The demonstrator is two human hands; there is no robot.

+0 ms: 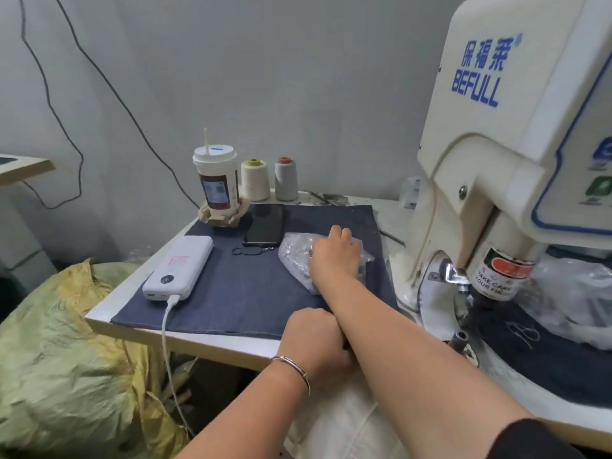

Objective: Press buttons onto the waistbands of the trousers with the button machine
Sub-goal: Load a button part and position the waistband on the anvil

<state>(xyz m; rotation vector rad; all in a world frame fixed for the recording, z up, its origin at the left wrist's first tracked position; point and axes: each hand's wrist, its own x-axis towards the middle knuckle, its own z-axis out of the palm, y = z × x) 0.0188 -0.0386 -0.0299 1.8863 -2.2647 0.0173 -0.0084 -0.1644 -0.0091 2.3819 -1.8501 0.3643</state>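
The cream button machine (516,154) stands at the right, its press head (496,276) above a small lower die (461,336). A clear plastic bag of metal buttons (293,256) lies on the dark blue cloth (238,286). My right hand (336,253) reaches across into this bag with its fingers bent down; the fingertips are hidden. My left hand (313,339), with a bracelet on the wrist, is curled at the table's front edge under my right forearm and grips the top of the white trousers (341,425) in my lap.
On the cloth lie a white power bank (178,266) with its cable, a black phone (265,223) and a paper cup with a straw (217,180). Two thread cones (255,178) stand behind. Dark fabric and crumpled plastic (569,293) lie under the machine. A yellow-green sack (66,359) sits left.
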